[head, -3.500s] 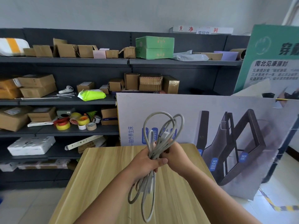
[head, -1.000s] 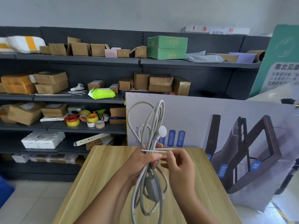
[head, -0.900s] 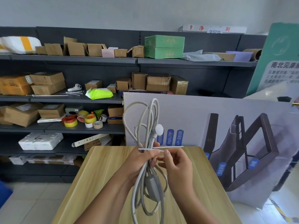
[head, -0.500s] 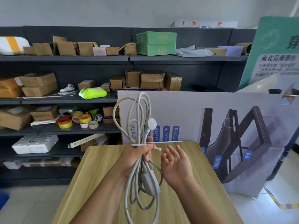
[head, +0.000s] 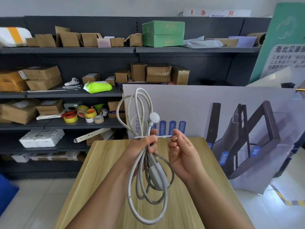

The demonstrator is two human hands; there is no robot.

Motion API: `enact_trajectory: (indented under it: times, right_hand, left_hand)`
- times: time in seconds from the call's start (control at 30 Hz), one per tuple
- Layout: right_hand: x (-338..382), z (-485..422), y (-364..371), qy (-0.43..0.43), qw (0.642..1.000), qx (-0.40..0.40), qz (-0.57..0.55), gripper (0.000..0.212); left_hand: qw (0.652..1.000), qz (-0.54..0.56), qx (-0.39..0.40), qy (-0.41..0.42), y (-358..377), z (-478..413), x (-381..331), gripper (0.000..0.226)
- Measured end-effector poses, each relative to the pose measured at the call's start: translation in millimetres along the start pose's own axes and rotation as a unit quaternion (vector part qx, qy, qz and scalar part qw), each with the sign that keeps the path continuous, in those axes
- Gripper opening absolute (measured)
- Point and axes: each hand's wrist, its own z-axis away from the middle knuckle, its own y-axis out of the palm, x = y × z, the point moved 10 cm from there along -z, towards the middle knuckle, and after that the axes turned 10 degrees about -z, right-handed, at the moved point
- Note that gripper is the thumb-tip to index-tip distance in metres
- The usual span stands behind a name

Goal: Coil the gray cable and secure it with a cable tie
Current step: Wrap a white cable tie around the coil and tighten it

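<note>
The gray cable [head: 137, 103] is bunched into long loops that stand above and hang below my left hand [head: 140, 147], which is shut around the middle of the bundle over the wooden table [head: 102, 164]. A round white disc end [head: 154, 117] sticks up from the bundle, and a gray inline block [head: 156, 177] hangs among the lower loops. A thin white cable tie [head: 162, 136] wraps the bundle just above my left fist, its tail pointing right. My right hand [head: 180, 154] is beside the bundle, fingers apart, with fingertips at the tip of the tail.
A large printed board [head: 222, 103] leans behind the table on the right. Dark shelves [head: 66, 50] on the left hold cardboard boxes, tape rolls [head: 82, 114] and loose white cable ties [head: 71, 88]. Tiled floor lies on both sides of the table.
One second ago my right hand pinched the tie's tail. It then let go and opened palm up; now its fingertips are back at the tail's tip. My left hand still holds the bundle.
</note>
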Motion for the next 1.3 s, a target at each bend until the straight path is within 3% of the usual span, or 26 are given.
enact_trajectory:
  times: [0.3,1.3]
  right_hand:
    - [7.7,9.2,6.0,-0.055,0.994,-0.054,0.078,0.011]
    - [3.4,18.4,7.0,-0.052,0.989,-0.082,0.109,0.016]
  left_hand:
    - [1.000,0.007,0.009,-0.002,5.7,4.6,-3.4,0.024]
    - [0.998,-0.061,-0.008,0.003,1.4,4.6,-2.6,0.034]
